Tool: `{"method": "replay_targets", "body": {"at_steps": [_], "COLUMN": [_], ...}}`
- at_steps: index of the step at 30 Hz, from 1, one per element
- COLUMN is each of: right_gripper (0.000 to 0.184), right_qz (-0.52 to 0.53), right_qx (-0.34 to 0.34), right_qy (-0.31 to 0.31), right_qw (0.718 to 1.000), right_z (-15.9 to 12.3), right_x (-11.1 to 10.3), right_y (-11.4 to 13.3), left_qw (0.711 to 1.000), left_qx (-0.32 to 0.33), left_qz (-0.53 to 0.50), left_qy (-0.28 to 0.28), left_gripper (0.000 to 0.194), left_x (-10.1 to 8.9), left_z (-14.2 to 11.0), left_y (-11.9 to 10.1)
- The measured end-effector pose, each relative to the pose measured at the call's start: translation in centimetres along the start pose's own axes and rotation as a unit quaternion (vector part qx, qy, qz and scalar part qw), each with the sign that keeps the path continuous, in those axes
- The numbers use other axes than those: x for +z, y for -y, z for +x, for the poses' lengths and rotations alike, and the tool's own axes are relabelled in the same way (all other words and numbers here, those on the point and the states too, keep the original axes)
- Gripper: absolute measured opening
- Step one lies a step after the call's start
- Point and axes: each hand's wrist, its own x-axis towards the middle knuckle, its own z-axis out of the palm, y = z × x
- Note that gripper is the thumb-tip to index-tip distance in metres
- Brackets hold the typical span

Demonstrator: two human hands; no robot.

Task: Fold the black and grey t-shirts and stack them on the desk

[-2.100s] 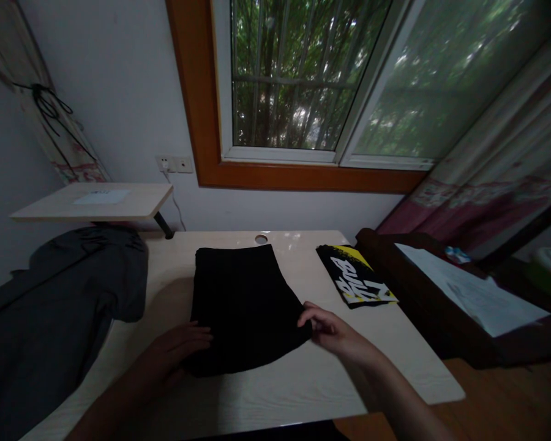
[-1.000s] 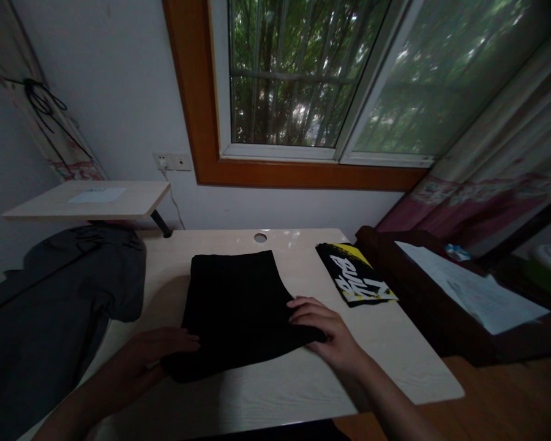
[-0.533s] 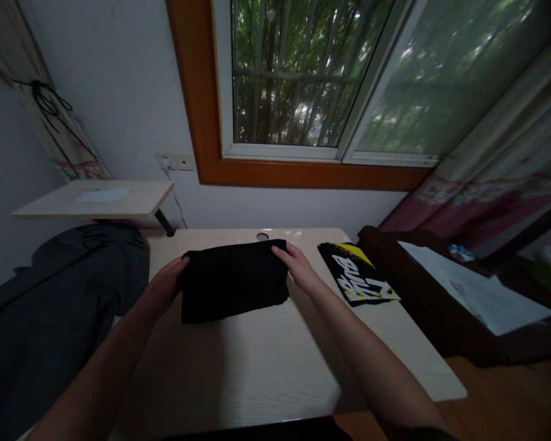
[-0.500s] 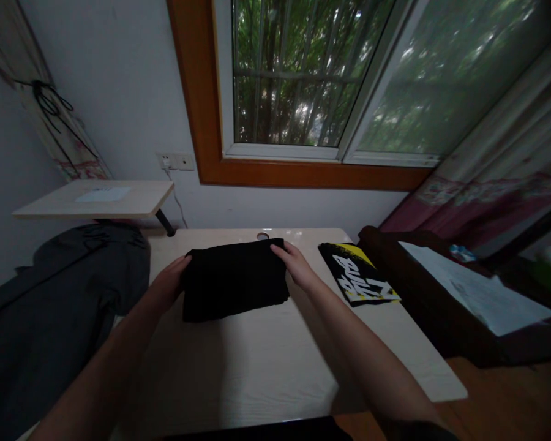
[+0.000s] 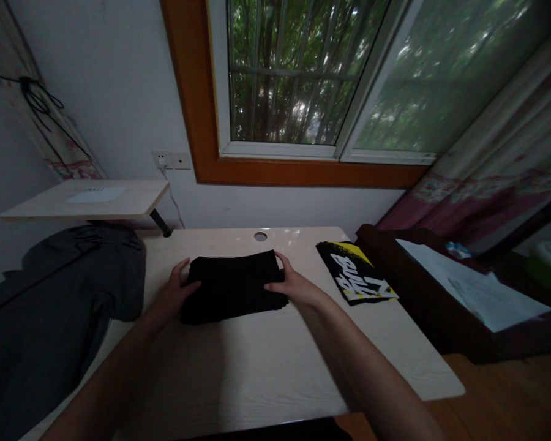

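A folded black cloth [image 5: 233, 286], perhaps a garment, lies as a flat bundle on the pale wooden table [image 5: 266, 367]. My left hand [image 5: 177, 293] grips its left end, the thumb on top and the fingers round the outer edge. At the right end my right hand [image 5: 294, 283] holds it the same way, its thumb pressed on the upper face. The undersides of the fingers are hidden. Off to the right lies a second folded black cloth [image 5: 356, 272] with white lettering and yellow patches, apart from both hands.
A dark grey cloth [image 5: 64, 294] is heaped at the left, below a small raised shelf [image 5: 151, 199] with a paper on it. The tabletop has a round hole [image 5: 260, 236] near its back edge. On the right, papers [image 5: 468, 282] rest on a dark brown surface.
The black cloth's far edge has come down and nearer, uncovering the whole hole in the table. Both hands have shifted grip, thumbs now further in over the cloth.
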Motion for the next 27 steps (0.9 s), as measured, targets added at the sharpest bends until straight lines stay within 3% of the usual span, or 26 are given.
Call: {"method": "replay_targets", "body": {"at_steps": [3,6,11,13,16,19,24,27], "right_gripper": [0.106,0.105,0.100,0.089,0.057,0.037,0.039,0.034], "right_qz": [-0.009,0.047,0.109,0.118,0.130,0.133,0.138,0.138], "right_qx": [-0.003,-0.002,-0.002,-0.018,-0.047,-0.039,-0.019,-0.029], "right_qy": [-0.007,-0.032,-0.095,-0.126,-0.161,-0.158,-0.150,-0.134], "right_qw": [1.000,0.998,0.990,0.985,0.977,0.978,0.979,0.981], "right_z": [-0.3,0.0,1.0,1.4,1.9,2.3,3.8,4.9], "right_x": [-0.1,-0.1,-0.1,-0.1,0.0,0.2,0.4,0.5], "right_y": [-0.9,-1.9,-3.6,-4.3,-5.0,-4.9,-3.7,-2.8], "left_qw": [0.999,0.997,0.996,0.996,0.996,0.998,0.998,1.000], "left_qx": [-0.003,-0.022,-0.045,-0.055,-0.071,-0.056,0.000,-0.009], "left_qz": [-0.018,-0.043,-0.058,-0.063,-0.037,-0.005,0.058,0.023], "left_qy": [-0.036,-0.058,-0.052,-0.038,-0.028,-0.036,-0.027,-0.019], "left_gripper": [0.075,0.073,0.065,0.062,0.063,0.058,0.045,0.049], "left_x": [0.3,0.9,1.2,1.0,0.3,-0.3,-0.7,-0.4], "left_z": [-0.2,-0.2,-0.5,-0.7,-0.5,0.4,2.3,2.9], "left_y": [-0.1,0.0,0.2,0.2,0.3,0.4,-0.1,-0.8]}}
